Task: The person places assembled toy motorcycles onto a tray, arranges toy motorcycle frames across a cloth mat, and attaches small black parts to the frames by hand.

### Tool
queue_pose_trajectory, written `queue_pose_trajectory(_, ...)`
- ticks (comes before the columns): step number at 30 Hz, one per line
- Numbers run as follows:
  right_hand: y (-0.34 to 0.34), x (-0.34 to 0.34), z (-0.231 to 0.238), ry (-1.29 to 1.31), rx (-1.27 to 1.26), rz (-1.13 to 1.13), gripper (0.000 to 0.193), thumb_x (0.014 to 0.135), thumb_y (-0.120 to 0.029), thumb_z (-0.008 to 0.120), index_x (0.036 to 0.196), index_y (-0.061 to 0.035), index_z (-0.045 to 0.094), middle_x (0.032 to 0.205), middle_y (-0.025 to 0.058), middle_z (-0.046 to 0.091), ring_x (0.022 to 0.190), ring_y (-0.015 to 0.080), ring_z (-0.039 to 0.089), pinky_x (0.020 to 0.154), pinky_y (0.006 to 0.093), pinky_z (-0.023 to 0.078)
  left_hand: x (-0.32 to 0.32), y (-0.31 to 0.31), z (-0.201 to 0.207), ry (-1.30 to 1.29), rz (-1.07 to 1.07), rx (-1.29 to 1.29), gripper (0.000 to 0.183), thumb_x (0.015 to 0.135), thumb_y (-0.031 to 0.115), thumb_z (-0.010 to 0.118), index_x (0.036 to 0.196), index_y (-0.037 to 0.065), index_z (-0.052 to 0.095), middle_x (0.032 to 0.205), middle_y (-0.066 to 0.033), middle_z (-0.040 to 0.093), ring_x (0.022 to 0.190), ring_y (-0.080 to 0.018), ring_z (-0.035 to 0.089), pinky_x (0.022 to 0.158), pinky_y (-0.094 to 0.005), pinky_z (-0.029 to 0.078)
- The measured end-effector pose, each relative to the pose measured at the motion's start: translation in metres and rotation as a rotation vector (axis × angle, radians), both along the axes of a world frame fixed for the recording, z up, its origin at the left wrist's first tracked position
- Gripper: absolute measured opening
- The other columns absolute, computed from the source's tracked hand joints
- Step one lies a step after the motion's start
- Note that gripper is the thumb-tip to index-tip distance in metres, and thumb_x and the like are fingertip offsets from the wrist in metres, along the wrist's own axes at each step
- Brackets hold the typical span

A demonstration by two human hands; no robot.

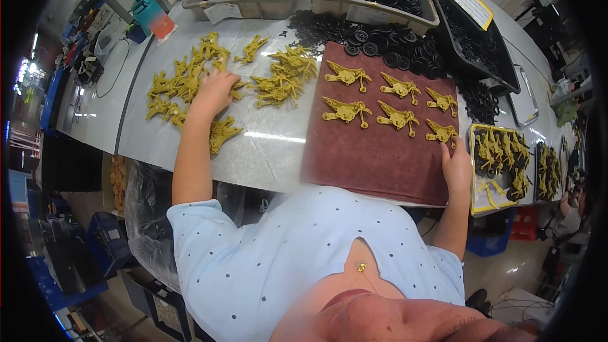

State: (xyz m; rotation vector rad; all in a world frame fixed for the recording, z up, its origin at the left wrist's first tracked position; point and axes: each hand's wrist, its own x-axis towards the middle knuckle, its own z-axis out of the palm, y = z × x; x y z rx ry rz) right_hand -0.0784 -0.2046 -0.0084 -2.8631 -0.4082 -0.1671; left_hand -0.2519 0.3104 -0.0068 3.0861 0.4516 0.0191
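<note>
My left hand reaches into a loose spread of yellow plastic parts on the left of the table. Its fingers are curled down among them, and what they hold, if anything, is hidden. A thicker heap of the same yellow parts lies just right of that hand. On a dark red cloth mat, more such parts lie in two rows of three. My right hand is at the mat's right edge, its fingertips closed on the lower end of the near-row right yellow part.
Black discs and small black pieces lie behind the mat. Grey bins of black parts stand at the back, with a black tray back right. Yellow-edged tray of assembled parts sits right; a teal-and-orange bottle stands back left.
</note>
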Motion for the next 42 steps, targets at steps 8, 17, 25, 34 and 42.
queue_pose_trajectory(8, 0.04, -0.02, 0.019, -0.024, 0.481, 0.145, 0.023, 0.089, -0.016, 0.059, 0.108, -0.0022, 0.06, 0.085, 0.0163, 0.066, 0.074, 0.026, 0.065, 0.065, 0.0342, 0.05, -0.006, -0.014, 0.026, -0.56, -0.02, -0.311, 0.045, 0.066, 0.0, 0.072, 0.109, 0.006, 0.061, 0.106, -0.0055, 0.061, 0.093, -0.0201, 0.058, 0.081, -0.0318, 0.045)
queue_pose_trajectory(17, 0.139, -0.069, 0.026, 0.839, 1.201, 0.578, 0.037, 0.095, -0.012, 0.052, 0.129, 0.0003, 0.043, 0.101, 0.0092, 0.059, 0.079, 0.0133, 0.061, 0.066, 0.0235, 0.051, 0.011, -0.155, 0.008, -0.666, -0.306, -1.644, 0.041, 0.077, -0.006, 0.065, 0.114, 0.005, 0.051, 0.113, -0.0063, 0.058, 0.104, -0.0153, 0.056, 0.091, -0.028, 0.045)
queue_pose_trajectory(25, 0.14, -0.064, -0.002, 1.011, 0.643, 0.353, 0.032, 0.092, -0.015, 0.059, 0.116, 0.001, 0.048, 0.073, 0.0053, 0.062, 0.063, 0.0106, 0.06, 0.053, 0.0238, 0.048, -0.004, -0.166, -0.027, -0.636, -0.07, -1.146, 0.053, 0.08, 0.01, 0.07, 0.125, 0.005, 0.042, 0.122, -0.0082, 0.051, 0.106, -0.0178, 0.051, 0.083, -0.0295, 0.044)
queue_pose_trajectory(34, 0.129, -0.064, -0.025, 0.298, 0.05, 0.596, 0.058, 0.082, -0.037, 0.066, 0.122, -0.0015, 0.044, 0.077, 0.0167, 0.065, 0.07, 0.0351, 0.064, 0.06, 0.0428, 0.049, -0.042, -0.16, -0.024, -0.548, 0.011, -0.284, 0.019, 0.074, 0.009, 0.068, 0.092, 0.008, 0.064, 0.099, -0.0055, 0.061, 0.094, -0.0222, 0.056, 0.08, -0.0378, 0.042)
queue_pose_trajectory(42, 0.131, -0.073, -0.005, 0.146, 0.225, 0.543, 0.07, 0.075, -0.045, 0.071, 0.127, -0.0068, 0.043, 0.064, 0.0123, 0.056, 0.059, 0.0301, 0.059, 0.054, 0.0369, 0.047, -0.079, -0.096, -0.024, -0.322, 0.206, 0.198, 0.028, 0.07, 0.005, 0.067, 0.098, 0.007, 0.065, 0.106, -0.0057, 0.059, 0.097, -0.0227, 0.054, 0.083, -0.0363, 0.041)
